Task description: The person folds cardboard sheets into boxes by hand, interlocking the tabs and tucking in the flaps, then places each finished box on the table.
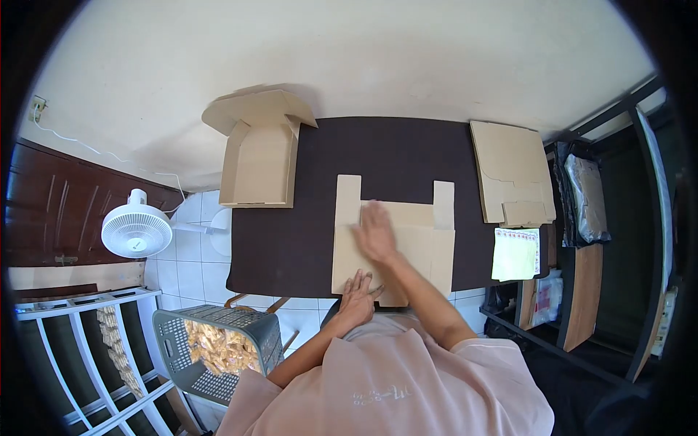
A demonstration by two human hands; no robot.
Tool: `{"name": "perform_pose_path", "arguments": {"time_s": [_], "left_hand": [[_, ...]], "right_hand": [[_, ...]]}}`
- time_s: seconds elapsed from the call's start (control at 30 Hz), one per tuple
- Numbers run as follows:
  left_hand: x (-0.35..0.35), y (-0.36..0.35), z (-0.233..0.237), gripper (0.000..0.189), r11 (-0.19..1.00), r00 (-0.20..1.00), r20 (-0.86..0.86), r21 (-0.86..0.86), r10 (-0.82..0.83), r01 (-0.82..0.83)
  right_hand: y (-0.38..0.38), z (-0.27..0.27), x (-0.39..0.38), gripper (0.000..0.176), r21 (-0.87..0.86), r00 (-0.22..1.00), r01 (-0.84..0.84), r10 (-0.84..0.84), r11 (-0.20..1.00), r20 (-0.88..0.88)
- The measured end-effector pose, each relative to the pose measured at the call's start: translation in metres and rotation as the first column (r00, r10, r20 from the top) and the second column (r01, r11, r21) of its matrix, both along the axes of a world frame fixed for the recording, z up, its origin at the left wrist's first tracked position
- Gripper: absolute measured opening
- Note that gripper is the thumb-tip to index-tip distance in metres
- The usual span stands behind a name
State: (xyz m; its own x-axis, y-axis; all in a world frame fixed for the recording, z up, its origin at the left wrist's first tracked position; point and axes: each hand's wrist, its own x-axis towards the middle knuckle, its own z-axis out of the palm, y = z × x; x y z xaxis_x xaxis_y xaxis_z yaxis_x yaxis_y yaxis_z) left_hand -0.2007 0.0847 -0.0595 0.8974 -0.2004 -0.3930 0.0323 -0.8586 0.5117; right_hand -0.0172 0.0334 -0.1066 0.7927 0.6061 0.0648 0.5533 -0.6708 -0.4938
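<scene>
A flat brown cardboard box blank [414,251] lies on the dark table in front of me, with two narrow flaps pointing to the far side. My right hand [376,234] rests on its upper left part, fingers stretched out and slightly blurred. Near the blank's lower left edge, my left hand [355,296] lies on the cardboard with its fingers spread. Neither hand grips anything. My right forearm hides part of the blank's near side.
An open-lidded cardboard box [260,163] stands at the table's back left. Flat cardboard blanks [512,171] are stacked at the right, above pale green papers [515,256]. A grey basket [270,341] of wrapped items and a white fan [137,231] stand left. Shelving [582,298] borders the right.
</scene>
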Motion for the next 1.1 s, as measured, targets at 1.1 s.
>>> {"name": "perform_pose_path", "arguments": {"time_s": [1.1], "left_hand": [[0.148, 0.122, -0.001, 0.046, 0.578, 0.73, -0.201, -0.49, 0.653, -0.652]], "right_hand": [[-0.232, 0.032, 0.039, 0.06, 0.118, 0.491, 0.738, -0.408, 0.665, -0.769]]}}
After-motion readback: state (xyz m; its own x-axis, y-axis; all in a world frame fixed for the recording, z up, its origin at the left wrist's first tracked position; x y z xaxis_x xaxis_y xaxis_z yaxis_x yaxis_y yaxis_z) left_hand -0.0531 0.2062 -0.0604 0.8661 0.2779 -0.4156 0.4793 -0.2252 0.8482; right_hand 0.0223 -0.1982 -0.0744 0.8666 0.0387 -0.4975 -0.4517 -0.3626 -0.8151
